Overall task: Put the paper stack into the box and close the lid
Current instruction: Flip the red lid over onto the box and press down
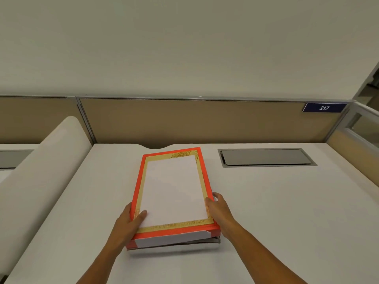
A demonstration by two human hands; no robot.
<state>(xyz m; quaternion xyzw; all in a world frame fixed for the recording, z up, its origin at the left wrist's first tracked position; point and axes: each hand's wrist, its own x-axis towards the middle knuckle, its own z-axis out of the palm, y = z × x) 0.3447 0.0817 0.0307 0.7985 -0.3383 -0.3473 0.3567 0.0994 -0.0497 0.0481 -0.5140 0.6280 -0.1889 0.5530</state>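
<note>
Clasps the box at its two near corners: left grip wrapped round the left side with the thumb laid over the rim onto the white sheet, right grip pressed against the right wall with fingers curled behind it. Closed on the box from both sides, then, not spread, probably to keep it square and steady on the bench while the contents settle. Shows the paper stack already lying flat inside the red rim, framed by a gold border on all four edges and close to centred, so seemingly seated rather than propped on a wall. Rests near the middle of the bench, long side running away from the wearer, well clear of the grey hatch to the right. Leaves the closing to be done, by the look of it: no cover over the paper. Reveals a white and grey flap under the near edge, perhaps the lid tucked beneath; cannot tell for certain.
</note>
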